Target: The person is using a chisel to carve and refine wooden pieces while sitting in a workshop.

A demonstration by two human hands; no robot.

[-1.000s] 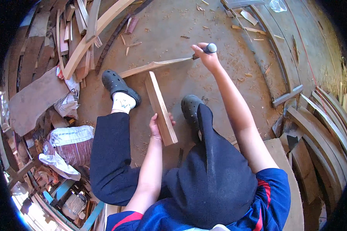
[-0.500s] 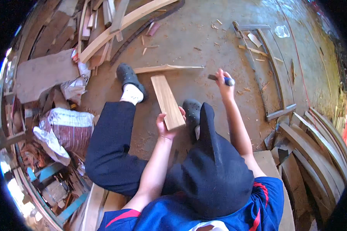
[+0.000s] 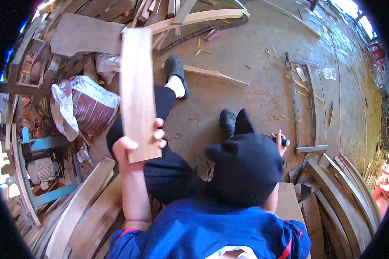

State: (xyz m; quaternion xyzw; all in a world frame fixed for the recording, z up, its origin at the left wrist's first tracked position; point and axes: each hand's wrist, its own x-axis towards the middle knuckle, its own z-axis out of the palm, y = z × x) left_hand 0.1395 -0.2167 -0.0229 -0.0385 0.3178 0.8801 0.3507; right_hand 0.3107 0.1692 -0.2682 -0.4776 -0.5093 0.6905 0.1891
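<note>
My left hand (image 3: 138,144) grips the lower end of a pale wooden board (image 3: 138,90), its thumb on one side and fingers on the other. The board is raised upright, close to the view and slightly blurred. My right hand (image 3: 281,146) is low on the right, partly hidden behind a bulky dark cloth shape (image 3: 246,168). It is closed on a short, dark-handled tool (image 3: 285,142) with a blue tint at its end; what sort of tool cannot be made out.
A tapered wood strip (image 3: 216,74) lies on the floor near my clogs (image 3: 175,71). To the right rests a wooden frame saw (image 3: 312,103). Curved timber pieces (image 3: 337,198) are stacked right, more planks (image 3: 84,203) lower left. A filled sack (image 3: 93,103) stands left.
My left hand has lifted the board up and to the left, closer to the view. My right hand has drawn back and down with the tool. The view has shifted.
</note>
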